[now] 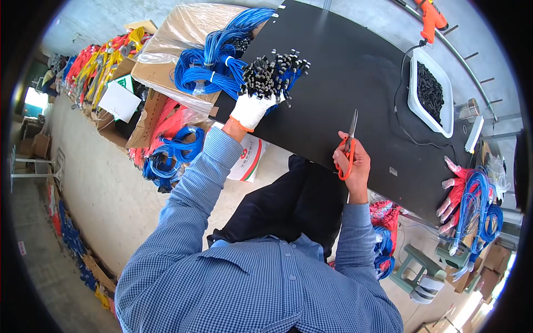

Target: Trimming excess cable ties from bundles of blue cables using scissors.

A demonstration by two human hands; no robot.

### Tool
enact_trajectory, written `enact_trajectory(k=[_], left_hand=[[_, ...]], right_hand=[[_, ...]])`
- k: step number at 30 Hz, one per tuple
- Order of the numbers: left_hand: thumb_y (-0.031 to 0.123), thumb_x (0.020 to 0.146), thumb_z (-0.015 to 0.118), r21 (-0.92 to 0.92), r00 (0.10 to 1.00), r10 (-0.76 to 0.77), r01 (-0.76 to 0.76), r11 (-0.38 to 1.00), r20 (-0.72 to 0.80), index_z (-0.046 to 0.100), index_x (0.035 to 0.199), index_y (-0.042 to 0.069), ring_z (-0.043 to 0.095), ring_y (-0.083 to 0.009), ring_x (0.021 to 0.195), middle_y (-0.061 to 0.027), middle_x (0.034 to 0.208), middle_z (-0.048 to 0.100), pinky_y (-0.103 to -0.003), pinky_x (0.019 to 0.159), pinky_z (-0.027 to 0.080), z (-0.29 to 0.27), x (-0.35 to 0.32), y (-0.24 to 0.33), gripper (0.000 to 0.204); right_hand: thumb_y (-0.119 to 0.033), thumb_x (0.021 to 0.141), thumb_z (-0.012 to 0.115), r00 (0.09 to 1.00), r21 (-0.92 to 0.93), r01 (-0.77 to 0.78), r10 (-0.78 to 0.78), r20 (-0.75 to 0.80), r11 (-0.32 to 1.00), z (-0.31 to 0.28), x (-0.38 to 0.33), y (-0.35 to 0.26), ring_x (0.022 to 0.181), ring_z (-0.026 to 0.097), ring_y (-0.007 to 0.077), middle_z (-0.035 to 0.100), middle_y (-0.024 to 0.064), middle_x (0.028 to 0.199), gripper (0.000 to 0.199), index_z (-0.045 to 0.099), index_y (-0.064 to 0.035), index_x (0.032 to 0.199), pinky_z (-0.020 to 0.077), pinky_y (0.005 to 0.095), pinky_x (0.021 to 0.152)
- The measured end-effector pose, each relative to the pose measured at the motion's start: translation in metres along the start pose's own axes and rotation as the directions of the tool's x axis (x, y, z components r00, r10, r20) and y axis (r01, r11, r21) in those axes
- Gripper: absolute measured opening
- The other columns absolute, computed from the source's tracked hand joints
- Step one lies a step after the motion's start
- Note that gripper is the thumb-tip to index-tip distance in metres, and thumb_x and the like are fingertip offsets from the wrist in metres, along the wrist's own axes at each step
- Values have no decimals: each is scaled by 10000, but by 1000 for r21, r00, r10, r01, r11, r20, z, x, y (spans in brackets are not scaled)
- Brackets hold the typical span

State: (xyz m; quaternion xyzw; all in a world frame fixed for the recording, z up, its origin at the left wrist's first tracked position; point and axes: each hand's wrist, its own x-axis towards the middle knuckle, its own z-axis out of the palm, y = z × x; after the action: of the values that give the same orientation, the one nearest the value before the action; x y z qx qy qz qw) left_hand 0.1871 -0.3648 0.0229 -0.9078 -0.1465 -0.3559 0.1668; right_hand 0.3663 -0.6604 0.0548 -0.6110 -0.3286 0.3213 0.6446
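Observation:
My left hand [251,112], in a white glove with an orange cuff, is closed round a thick bundle of blue cables at the table's left edge. The cables' black-sleeved ends [272,75] fan out above the glove, with small metal tips showing. Coils of blue cable [208,72] hang beside the glove on its left. Bare, my right hand [355,161] grips a pair of scissors [350,141] with orange handles. Their narrow blades point away from me and look closed, over the near part of the black table [344,72].
At the right stands a white tray [413,105] of small black pieces. An orange heat gun [432,22] hangs at the far right, its cord crossing the table. Blue and red cable bundles [472,205] lie at the right corner. Cartons [161,72] and more bundles line the left.

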Motion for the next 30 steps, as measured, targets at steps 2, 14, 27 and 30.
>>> enact_trajectory(k=[2,14,27,30], left_hand=[[442,987,684,-8,1000,-4,4,1000,-8,571,1456,100,540,-336,1297,-133,1450,579,-482,1126,403,-2,1,2,592],[353,1018,616,-239,984,-169,153,959,-51,533,1490,87,440,-383,1452,-151,1571,468,-568,1191,349,-10,5,19,548],[408,955,698,-308,960,-259,280,909,107,587,1448,128,588,-322,1281,-99,1416,626,-462,1085,439,-17,13,26,578],[393,956,694,-448,942,-283,336,828,182,578,1457,124,585,-319,1282,-91,1420,625,-468,1083,439,-28,27,29,580]], right_hand=[[57,902,670,1000,-4,3,-3,3,1000,0,0,-1,715,571,40,642,-14,839,456,637,-3,1353,484,191,643],[29,915,645,1000,-60,19,-20,-5,998,4,1,-2,690,590,65,635,17,828,444,617,32,1359,500,207,651],[111,912,682,944,15,294,-288,-161,956,70,48,-41,878,649,93,731,90,1084,487,581,-19,1370,539,237,777],[101,903,731,915,73,369,-349,-202,926,92,63,-59,930,666,98,734,81,1103,485,591,-35,1347,551,249,833]])
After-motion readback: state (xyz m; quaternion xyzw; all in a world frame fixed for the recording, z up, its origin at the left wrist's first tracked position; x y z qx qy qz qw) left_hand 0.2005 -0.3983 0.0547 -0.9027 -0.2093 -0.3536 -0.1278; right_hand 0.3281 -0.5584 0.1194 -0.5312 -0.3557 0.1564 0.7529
